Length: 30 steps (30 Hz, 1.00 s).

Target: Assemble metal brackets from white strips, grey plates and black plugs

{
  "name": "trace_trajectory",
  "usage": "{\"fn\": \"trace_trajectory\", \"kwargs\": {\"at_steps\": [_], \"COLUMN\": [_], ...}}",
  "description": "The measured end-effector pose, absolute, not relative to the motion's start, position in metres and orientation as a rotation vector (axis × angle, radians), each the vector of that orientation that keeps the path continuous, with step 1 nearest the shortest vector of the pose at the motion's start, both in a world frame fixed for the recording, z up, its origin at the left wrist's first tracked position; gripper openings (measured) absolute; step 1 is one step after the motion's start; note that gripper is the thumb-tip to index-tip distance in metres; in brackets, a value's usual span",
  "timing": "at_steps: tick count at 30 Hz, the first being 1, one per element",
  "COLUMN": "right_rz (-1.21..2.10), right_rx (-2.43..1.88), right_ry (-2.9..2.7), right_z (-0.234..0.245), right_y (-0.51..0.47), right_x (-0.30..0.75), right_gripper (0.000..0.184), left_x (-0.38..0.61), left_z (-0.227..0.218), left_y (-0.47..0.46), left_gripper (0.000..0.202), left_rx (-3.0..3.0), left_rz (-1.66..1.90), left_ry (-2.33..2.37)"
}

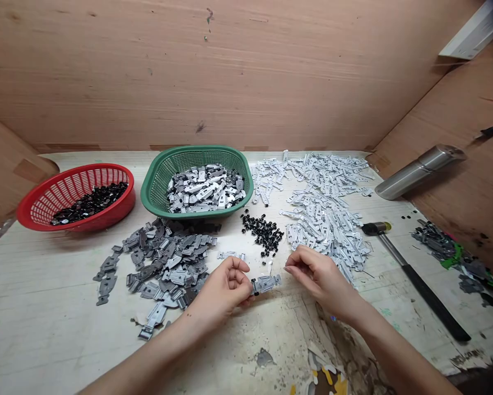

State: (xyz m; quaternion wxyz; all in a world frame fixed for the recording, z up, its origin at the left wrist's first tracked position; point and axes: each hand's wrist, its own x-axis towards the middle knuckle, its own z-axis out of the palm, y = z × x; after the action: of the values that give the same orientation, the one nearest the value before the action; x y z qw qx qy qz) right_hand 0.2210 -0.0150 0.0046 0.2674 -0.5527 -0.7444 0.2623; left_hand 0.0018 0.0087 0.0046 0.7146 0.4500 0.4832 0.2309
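Note:
My left hand (228, 282) pinches one end of a grey metal plate (267, 283), with a small black part at the end by my fingertips. The plate points right, toward my right hand (323, 277), which is apart from it. Thumb and forefinger of that right hand are closed together; whatever they may hold is too small to make out. Just beyond both hands lies a heap of small black parts (267, 233). Another flat metal piece (231, 255) rests behind my left hand. Loose grey metal plates (172, 269) spread to the left, and pale narrow metal strips (324, 219) pile up to the right.
At the back stand a green basket (145, 192) of metal pieces and a red basket (125, 211) of black parts. On the right are a black-handled hammer (431, 299), a leaning steel cylinder (419, 170) and mixed scraps (436, 247). Cardboard walls surround the worn tabletop.

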Motion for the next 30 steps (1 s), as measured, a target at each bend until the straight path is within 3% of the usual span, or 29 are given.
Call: {"fn": "trace_trajectory", "kwargs": {"at_steps": [10, 14, 17, 22, 30], "right_rz": [0.315, 0.249, 0.359, 0.834, 0.701], "right_rx": [-1.336, -1.401, -1.426, -1.321, -1.207], "right_ry": [-2.393, -2.424, -2.334, -2.056, -2.111], "right_z": [-0.012, -0.014, -0.008, 0.008, 0.002], "right_y": [0.012, 0.019, 0.013, -0.017, -0.048], "right_x": [0.193, 0.187, 0.197, 0.220, 0.213], "right_gripper": [0.007, 0.015, 0.014, 0.009, 0.011], "left_x": [-0.001, 0.000, -0.002, -0.002, -0.001], "left_z": [-0.003, -0.001, -0.002, -0.002, 0.001], "left_y": [0.004, 0.006, 0.008, 0.007, 0.002], "left_gripper": [0.025, 0.025, 0.024, 0.022, 0.022], "left_rx": [1.029, 1.033, 1.046, 1.024, 1.038], "left_rz": [0.385, 0.390, 0.393, 0.439, 0.434], "left_ry": [0.946, 0.953, 0.963, 0.978, 0.958]}}
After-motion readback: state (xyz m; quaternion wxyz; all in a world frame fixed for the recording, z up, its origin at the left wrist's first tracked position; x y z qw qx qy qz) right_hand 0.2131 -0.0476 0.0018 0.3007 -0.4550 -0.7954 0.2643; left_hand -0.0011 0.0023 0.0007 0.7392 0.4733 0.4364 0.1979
